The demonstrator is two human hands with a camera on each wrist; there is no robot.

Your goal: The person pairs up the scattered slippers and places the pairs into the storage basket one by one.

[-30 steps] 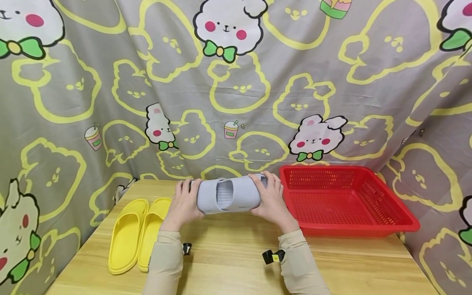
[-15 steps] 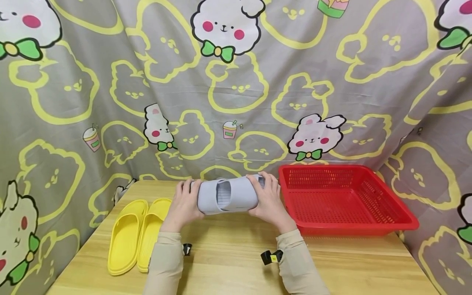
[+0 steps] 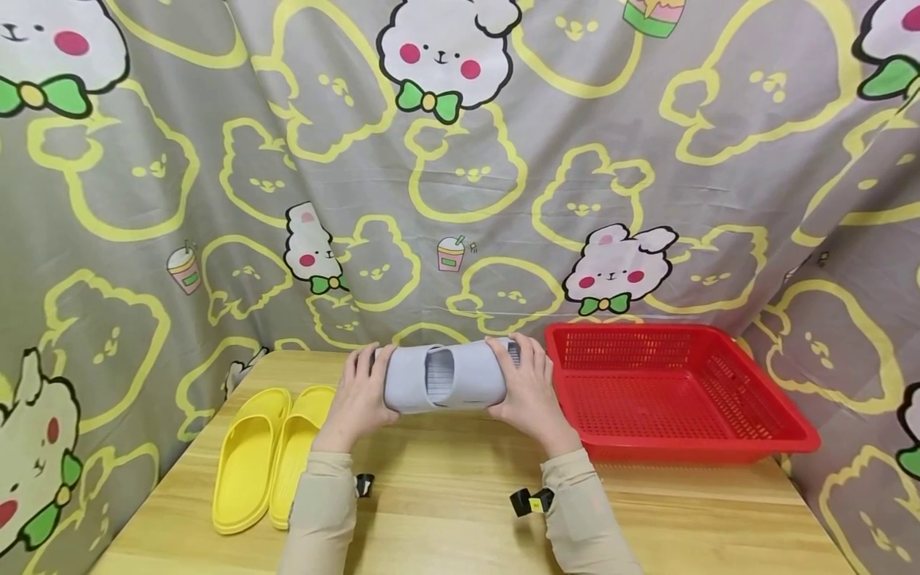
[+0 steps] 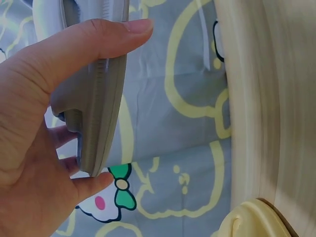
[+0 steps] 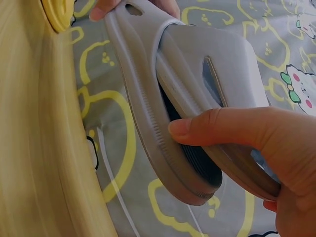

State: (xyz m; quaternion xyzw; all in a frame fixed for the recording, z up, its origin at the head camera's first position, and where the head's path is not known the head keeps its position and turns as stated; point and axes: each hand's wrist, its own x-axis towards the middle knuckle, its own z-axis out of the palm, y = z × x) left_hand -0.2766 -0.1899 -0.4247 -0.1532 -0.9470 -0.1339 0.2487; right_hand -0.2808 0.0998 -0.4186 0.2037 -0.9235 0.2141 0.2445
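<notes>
On my left hand (image 3: 359,399) the fingers are clamped around one end of a pair of grey slippers (image 3: 474,379), thumb (image 4: 89,42) on the near side and the others reaching behind. My right hand (image 3: 530,399) grips the opposite end the same way, its thumb (image 5: 217,127) lying along the slippers. The two slippers overlap and press together, held up off the table (image 3: 446,519) in the middle of my head view, one end at nine o'clock, the other at three. Out from them, at three o'clock and just past my right hand, I see a red basket (image 3: 690,443) with slotted walls. At eight o'clock a pair of yellow slippers (image 3: 243,475) lies side by side on the table, one partly behind my left sleeve (image 3: 323,503). At twelve o'clock the grey curtain (image 3: 467,184) hangs, printed with yellow outlines and white rabbits.
</notes>
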